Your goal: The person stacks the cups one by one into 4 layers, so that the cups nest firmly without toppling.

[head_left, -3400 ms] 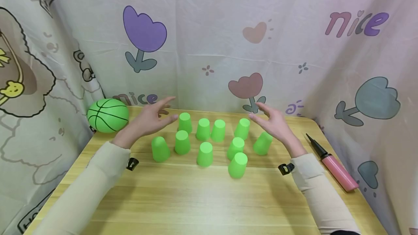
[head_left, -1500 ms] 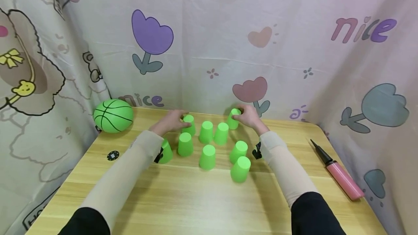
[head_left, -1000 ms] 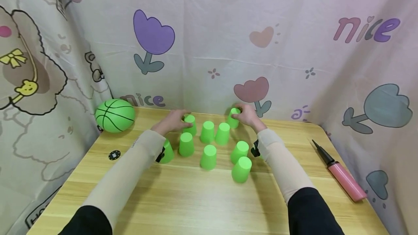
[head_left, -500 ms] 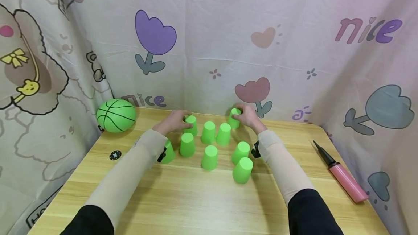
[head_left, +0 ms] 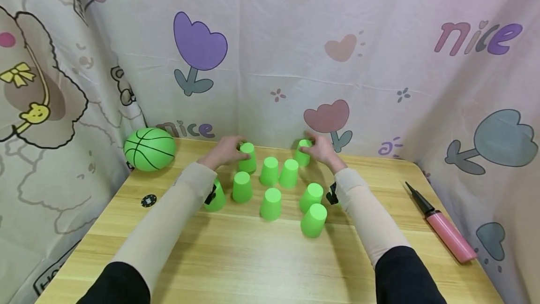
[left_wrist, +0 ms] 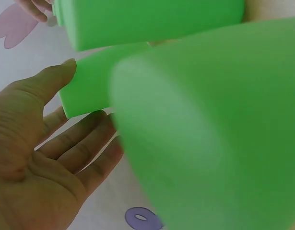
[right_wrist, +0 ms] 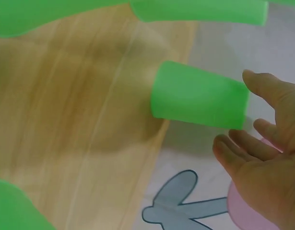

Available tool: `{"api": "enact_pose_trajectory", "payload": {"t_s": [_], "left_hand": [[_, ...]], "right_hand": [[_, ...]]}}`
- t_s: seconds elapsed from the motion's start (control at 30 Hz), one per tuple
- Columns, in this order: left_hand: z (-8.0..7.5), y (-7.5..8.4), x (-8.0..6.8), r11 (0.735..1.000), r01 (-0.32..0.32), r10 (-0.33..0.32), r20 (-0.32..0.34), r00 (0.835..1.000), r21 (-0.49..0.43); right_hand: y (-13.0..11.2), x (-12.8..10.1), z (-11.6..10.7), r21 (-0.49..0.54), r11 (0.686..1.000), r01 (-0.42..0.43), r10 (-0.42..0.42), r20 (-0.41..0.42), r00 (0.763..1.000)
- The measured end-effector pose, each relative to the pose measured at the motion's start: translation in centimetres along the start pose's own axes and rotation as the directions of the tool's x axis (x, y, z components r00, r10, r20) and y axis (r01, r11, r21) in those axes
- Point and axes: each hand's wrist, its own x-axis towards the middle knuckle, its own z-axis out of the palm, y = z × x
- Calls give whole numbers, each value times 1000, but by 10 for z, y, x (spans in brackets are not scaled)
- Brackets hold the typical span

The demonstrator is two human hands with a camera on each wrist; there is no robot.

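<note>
Several green plastic cups stand upside down on the wooden table. At the back left, my left hand [head_left: 225,150] holds one green cup [head_left: 251,160] between thumb and fingers near its top. The left wrist view shows that cup [left_wrist: 85,91] partly behind a nearer, blurred cup [left_wrist: 209,124]. At the back right, my right hand [head_left: 322,149] pinches another green cup [head_left: 302,154] by its upper end. In the right wrist view, thumb and fingers lie at opposite edges of this cup [right_wrist: 200,96]. Two cups [head_left: 269,171] [head_left: 288,174] stand between the hands.
Nearer stand more cups [head_left: 242,187] [head_left: 271,204] [head_left: 314,220]; one cup [head_left: 217,198] is partly behind the left wrist. A green ball [head_left: 150,149] and black chip [head_left: 149,201] lie left, a pink hand pump [head_left: 450,237] right. A printed curtain [head_left: 270,50] hangs behind.
Both hands have come down from above the table to grip cups. The right-hand cup shifted back and left. Over the last half second, the left hand and its cup rose slightly in view.
</note>
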Motion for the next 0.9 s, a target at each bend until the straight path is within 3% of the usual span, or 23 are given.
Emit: {"api": "enact_pose_trajectory", "payload": {"t_s": [0.17,0.37,0.6,0.9], "left_hand": [[-2,15,11,1000,-18,18,-29,999,-8],[-1,34,26,999,-43,43,-41,998,-6],[8,49,45,998,-57,57,-22,998,-3],[23,57,68,996,-90,90,-11,996,-23]], "right_hand": [[-1,-10,-15,39,999,-11,13,-55,998],[1,-30,-33,49,998,41,-37,-80,996],[4,-66,-53,72,995,75,-69,-84,994],[22,-119,-67,61,997,51,-44,-104,994]]}}
